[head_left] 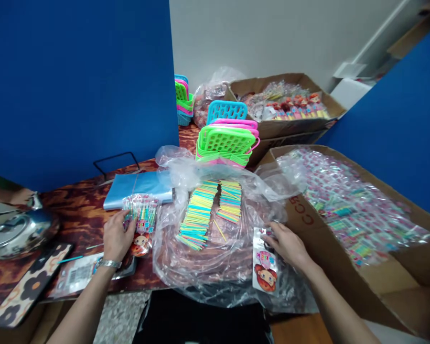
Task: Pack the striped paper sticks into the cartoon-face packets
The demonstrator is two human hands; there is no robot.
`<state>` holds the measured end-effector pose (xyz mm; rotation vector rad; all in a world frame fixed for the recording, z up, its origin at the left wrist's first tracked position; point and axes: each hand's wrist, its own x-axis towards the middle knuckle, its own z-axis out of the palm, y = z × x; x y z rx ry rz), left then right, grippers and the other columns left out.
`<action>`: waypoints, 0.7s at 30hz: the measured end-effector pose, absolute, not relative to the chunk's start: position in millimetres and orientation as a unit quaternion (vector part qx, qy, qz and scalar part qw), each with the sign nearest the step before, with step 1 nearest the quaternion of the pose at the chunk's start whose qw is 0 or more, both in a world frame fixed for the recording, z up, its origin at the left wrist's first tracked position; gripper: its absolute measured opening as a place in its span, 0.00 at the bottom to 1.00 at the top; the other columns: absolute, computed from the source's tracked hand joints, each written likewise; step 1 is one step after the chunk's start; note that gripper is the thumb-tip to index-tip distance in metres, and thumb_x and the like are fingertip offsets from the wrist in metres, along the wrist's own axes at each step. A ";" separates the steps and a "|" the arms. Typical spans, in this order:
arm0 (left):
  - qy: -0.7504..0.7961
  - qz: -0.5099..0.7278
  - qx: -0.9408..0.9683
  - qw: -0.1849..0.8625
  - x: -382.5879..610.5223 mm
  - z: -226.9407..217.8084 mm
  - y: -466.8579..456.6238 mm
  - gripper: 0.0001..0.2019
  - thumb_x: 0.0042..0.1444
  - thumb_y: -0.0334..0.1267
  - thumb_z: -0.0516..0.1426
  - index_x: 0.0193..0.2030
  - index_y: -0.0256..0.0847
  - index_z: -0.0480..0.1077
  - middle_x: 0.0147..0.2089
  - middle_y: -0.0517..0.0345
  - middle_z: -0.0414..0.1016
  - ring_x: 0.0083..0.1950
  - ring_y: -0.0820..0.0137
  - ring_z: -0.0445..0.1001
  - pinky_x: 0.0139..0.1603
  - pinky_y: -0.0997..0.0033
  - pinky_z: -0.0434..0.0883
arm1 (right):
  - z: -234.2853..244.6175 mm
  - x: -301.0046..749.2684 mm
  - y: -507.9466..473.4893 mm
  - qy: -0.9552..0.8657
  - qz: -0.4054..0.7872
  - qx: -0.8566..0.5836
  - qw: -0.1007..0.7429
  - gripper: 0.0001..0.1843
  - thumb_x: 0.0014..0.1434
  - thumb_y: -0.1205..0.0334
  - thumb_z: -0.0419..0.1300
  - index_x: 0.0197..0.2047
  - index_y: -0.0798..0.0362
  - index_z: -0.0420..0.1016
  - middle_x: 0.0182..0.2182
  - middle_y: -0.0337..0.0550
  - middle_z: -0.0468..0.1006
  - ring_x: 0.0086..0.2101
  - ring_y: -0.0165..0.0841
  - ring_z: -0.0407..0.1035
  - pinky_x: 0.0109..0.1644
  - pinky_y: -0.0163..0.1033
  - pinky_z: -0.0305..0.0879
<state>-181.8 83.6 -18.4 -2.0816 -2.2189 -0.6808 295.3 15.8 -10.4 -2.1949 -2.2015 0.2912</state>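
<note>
My left hand [118, 241] is at the left edge of a clear printed packet of coloured sticks [143, 224], its fingers closed on that edge. My right hand [288, 244] pinches the upper right of a white printed card [265, 270] with a cartoon face, which may be a flat packet. Between my hands, a large clear plastic bag [243, 258] lies spread open. On it are two piles of thin yellow, green, blue and pink sticks [198, 215], with one stick lying loose. More printed packets [82, 272] lie under my left wrist.
Blue plastic sleeves [136, 188] lie at the back left. Stacked plastic baskets [227, 138] stand behind the bag. A cardboard box of filled packets [354, 210] is on the right, another box [290, 122] behind. At left are a metal kettle [21, 234], a flower-patterned case [30, 286] and another person's arm [7, 191].
</note>
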 end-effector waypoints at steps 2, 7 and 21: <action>-0.714 -0.211 -0.668 0.013 -183.6 -17.0 82.8 0.22 0.54 0.47 0.47 0.46 0.31 0.68 0.46 0.40 0.73 0.49 0.54 0.69 0.51 0.57 0.63 | -9.8 294.5 18.8 -0.710 0.098 -0.697 0.020 0.11 0.58 0.56 0.51 0.40 0.52 0.68 0.38 0.46 0.73 0.36 0.34 0.71 0.37 0.35 0.63; -0.721 -0.196 -0.665 0.018 -190.6 -8.3 81.5 0.20 0.54 0.45 0.50 0.45 0.30 0.69 0.45 0.37 0.73 0.50 0.50 0.68 0.50 0.53 0.64 | -8.3 294.4 23.9 -0.725 0.056 -0.686 -0.031 0.13 0.62 0.57 0.45 0.36 0.51 0.68 0.34 0.43 0.74 0.31 0.31 0.71 0.31 0.33 0.60; -0.389 -0.363 -0.703 -0.473 31.5 16.6 8.8 0.18 0.54 0.37 0.56 0.52 0.40 0.66 0.50 0.49 0.72 0.50 0.64 0.70 0.51 0.62 0.68 | 80.0 243.4 4.5 -0.783 0.151 -0.555 0.236 0.08 0.61 0.61 0.49 0.38 0.50 0.69 0.32 0.42 0.76 0.33 0.31 0.71 0.36 0.34 0.66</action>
